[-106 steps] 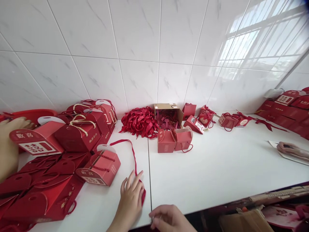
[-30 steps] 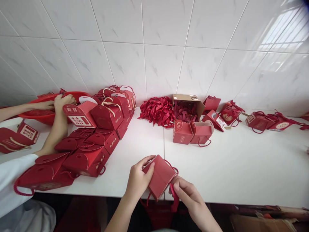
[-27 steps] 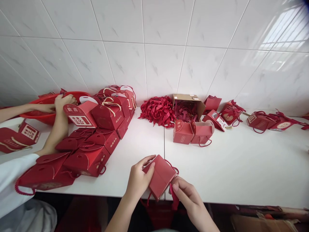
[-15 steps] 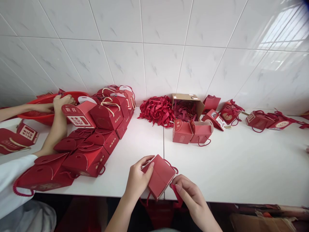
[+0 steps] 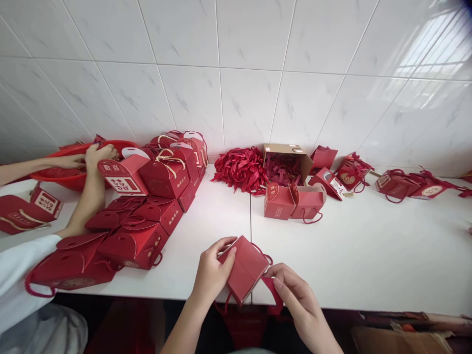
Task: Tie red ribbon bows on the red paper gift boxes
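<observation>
My left hand [image 5: 214,270] grips a small red gift box [image 5: 246,271] from its left side, thumb lying across the face turned up. The box is tilted above the table's front edge, and a twisted red cord shows at its far right and lower left. At the box's right corner, my right hand [image 5: 291,290] pinches a red ribbon [image 5: 273,291] between thumb and fingers; the ribbon hangs down below the table edge. Where the ribbon meets the box is partly hidden by my fingers.
A pile of red ribbons [image 5: 240,169] and a cardboard box [image 5: 287,148] of ribbons stand by the wall. Two red boxes [image 5: 279,202] sit before them. Stacked red boxes [image 5: 134,241] fill the left, where a co-worker's hands [image 5: 96,156] reach into a red basin [image 5: 70,179].
My right hand has shifted slightly right, drawing the ribbon a little away from the box. My left hand and the box are nearly still.
</observation>
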Tool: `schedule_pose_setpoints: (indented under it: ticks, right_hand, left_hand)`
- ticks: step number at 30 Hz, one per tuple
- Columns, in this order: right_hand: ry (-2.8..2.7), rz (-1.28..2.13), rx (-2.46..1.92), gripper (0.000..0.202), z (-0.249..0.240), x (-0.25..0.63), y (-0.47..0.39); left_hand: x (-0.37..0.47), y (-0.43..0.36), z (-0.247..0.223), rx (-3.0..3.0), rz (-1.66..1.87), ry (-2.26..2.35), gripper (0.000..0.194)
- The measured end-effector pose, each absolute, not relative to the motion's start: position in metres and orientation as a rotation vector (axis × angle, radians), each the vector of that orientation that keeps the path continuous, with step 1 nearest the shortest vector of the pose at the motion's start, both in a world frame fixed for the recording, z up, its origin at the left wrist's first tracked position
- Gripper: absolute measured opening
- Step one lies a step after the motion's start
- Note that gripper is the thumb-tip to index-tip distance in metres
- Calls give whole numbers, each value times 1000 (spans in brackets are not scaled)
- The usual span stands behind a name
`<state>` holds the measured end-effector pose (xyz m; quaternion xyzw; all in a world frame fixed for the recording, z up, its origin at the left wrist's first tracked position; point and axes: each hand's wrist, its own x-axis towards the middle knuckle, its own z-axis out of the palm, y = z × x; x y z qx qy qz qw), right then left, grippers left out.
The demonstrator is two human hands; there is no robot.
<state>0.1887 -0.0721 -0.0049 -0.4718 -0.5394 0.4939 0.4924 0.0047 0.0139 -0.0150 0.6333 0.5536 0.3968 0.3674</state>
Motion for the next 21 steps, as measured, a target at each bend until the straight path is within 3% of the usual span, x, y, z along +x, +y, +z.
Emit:
schedule_pose_setpoints:
  ticks: [9,15,21]
  right_hand:
    - [-1320,1157,-1107,32,-4,184,-70]
    - [-1407,1028,-1182,31,-3,180,-67]
    - [-1479,949,-1216,32,-2,176,-64]
  left_hand:
    - [4,15,-20,1644,1005,1408,28]
    - [4,5,-13,2212,1373,1229,42]
    - [13,-8,8,2690,1379,1006,20]
